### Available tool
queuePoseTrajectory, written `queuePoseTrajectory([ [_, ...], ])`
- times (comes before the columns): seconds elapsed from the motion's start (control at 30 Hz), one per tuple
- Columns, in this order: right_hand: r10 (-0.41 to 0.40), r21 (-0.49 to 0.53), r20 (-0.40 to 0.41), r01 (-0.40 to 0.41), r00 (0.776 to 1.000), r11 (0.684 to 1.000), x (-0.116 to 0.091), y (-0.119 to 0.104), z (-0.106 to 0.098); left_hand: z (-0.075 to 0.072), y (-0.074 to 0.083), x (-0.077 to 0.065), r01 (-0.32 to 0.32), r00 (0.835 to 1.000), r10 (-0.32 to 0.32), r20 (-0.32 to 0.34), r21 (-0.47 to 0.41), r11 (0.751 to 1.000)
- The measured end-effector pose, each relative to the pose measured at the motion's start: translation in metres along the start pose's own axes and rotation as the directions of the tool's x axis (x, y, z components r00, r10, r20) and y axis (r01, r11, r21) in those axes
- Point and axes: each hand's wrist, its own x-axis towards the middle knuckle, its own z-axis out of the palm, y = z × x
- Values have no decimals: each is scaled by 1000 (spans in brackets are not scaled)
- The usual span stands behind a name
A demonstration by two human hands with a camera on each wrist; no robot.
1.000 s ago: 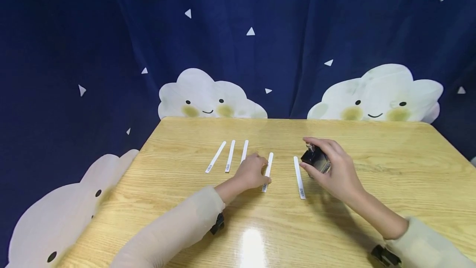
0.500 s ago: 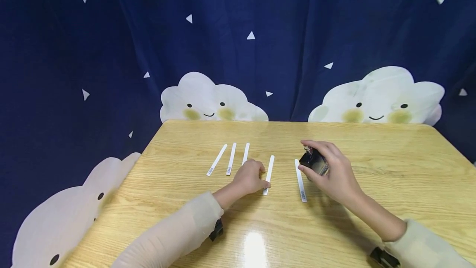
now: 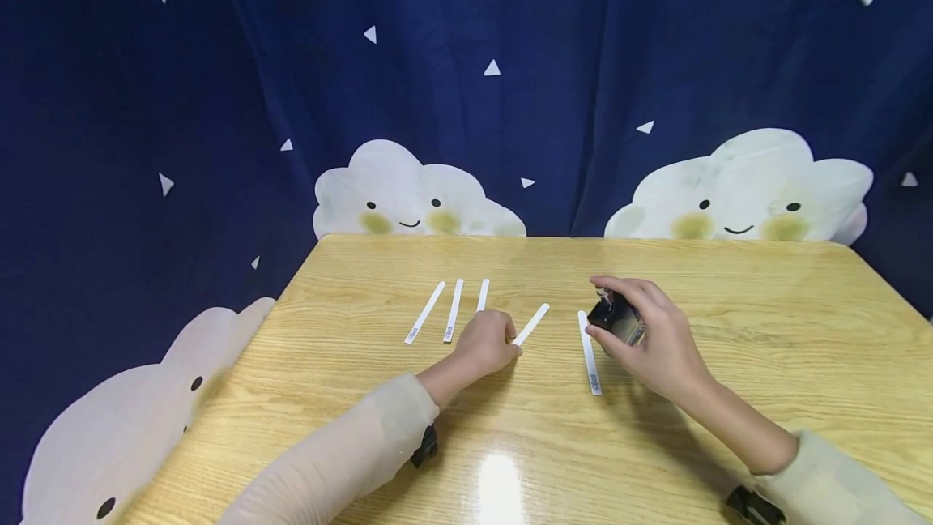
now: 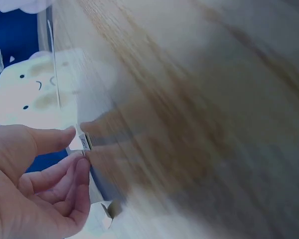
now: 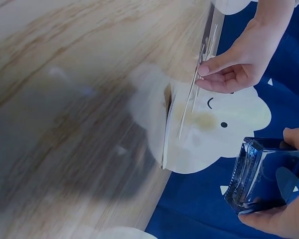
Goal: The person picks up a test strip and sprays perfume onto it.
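My left hand (image 3: 487,342) pinches the printed lower end of a white paper test strip (image 3: 531,324) between thumb and fingers, low over the wooden table. The left wrist view shows the thumb and fingertips meeting at that printed end (image 4: 83,141). In my right hand (image 3: 665,342) is a glass perfume bottle (image 3: 619,317), gripped between thumb and fingers and tilted, its dark face to the left. The right wrist view shows the clear thick-walled glass bottle (image 5: 264,174) held above the table. Another strip (image 3: 589,359) lies flat just left of the bottle.
Two strips (image 3: 425,313) (image 3: 453,311) lie side by side at the left, and a third strip (image 3: 483,293) is partly hidden behind my left hand. A dark blue curtain (image 3: 554,87) with clouds hangs behind the table's far edge (image 3: 564,238). Black wrist devices (image 3: 425,446) sit under both sleeves.
My left fingers have closed on the strip's lower end, and the strip has swung from nearly upright to slanting right. The right hand and bottle have hardly moved.
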Motion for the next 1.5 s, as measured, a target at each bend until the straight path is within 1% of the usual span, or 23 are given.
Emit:
queuePoseTrajectory([
  [0.1,-4,2,2,4,1000,1000,0,0,0,0,1,1,31,999,-31,-11,21,999],
  [0.23,-7,3,6,7,1000,1000,0,-1,1,1,4,2,57,998,-57,-12,35,998],
  [0.57,-2,0,13,2,1000,1000,-1,-1,2,2,10,3,73,997,-74,24,50,996],
  [0.7,-2,-2,13,2,1000,1000,-1,-1,2,1,9,5,74,997,-75,27,56,996],
  [0.83,-7,-3,10,7,1000,1000,-1,-1,1,0,6,5,78,996,-78,35,6,997],
  [0.9,-8,-4,12,8,1000,1000,-1,-1,1,0,4,5,80,996,-79,37,-35,996],
  [1.0,-4,-9,17,4,1000,1000,-1,-1,2,-2,1,4,62,998,-59,37,-107,992],
  [1.1,13,-19,24,-12,1000,1000,-1,-1,2,-7,-3,3,59,998,-49,49,-215,975],
  [1.17,19,-22,25,-18,1000,1000,-1,-1,3,-11,-6,3,78,996,-61,67,-295,952],
  [1.23,18,-22,29,-17,999,1000,-1,-1,3,-15,-9,3,118,991,-90,94,-365,923],
  [1.4,-12,-17,45,13,999,1000,0,0,6,-20,-15,3,185,981,-134,142,-453,872],
  [1.47,-20,-16,50,20,999,1000,-1,1,7,-20,-17,4,202,978,-144,154,-488,849],
  [1.5,-19,-15,52,20,998,1000,-1,1,8,-20,-17,5,213,975,-152,160,-510,833],
])
